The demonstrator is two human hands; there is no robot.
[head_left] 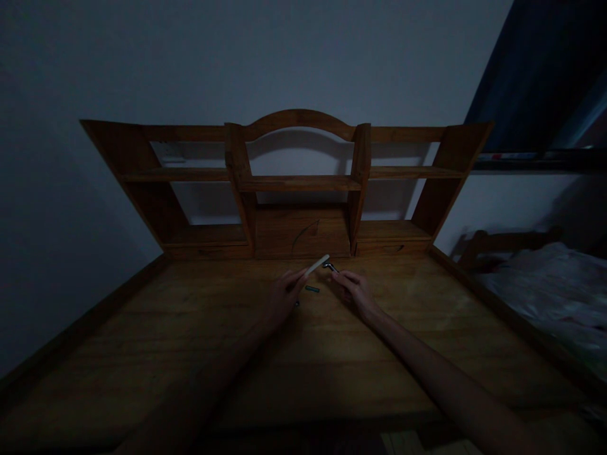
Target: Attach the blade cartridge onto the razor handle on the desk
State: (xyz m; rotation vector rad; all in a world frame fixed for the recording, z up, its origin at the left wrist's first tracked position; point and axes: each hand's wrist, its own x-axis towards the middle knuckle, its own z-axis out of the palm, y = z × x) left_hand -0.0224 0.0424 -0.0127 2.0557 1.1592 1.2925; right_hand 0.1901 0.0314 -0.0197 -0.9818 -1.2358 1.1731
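Note:
My left hand (286,292) is closed on a slim, pale stick (317,264) that points up and to the right, away from me. In the fingers of my right hand (351,287) is a small shiny metal piece with a bent end (331,266), close to the stick's tip; a gap seems to separate the two. Between the hands, a short dark bar (312,289) lies on the wooden desk (213,322). A tiny dark piece (297,304) shows beside my left hand, partly hidden by it. Dim light hides finer details.
A wooden shelf unit (298,183) stands at the back of the desk against the wall. A thin curved strand or line (303,235) shows at its lower middle panel. Raised edges (497,309) bound the desk's sides. To the right are plastic-looking bags (554,297) and a wooden chair back (512,239).

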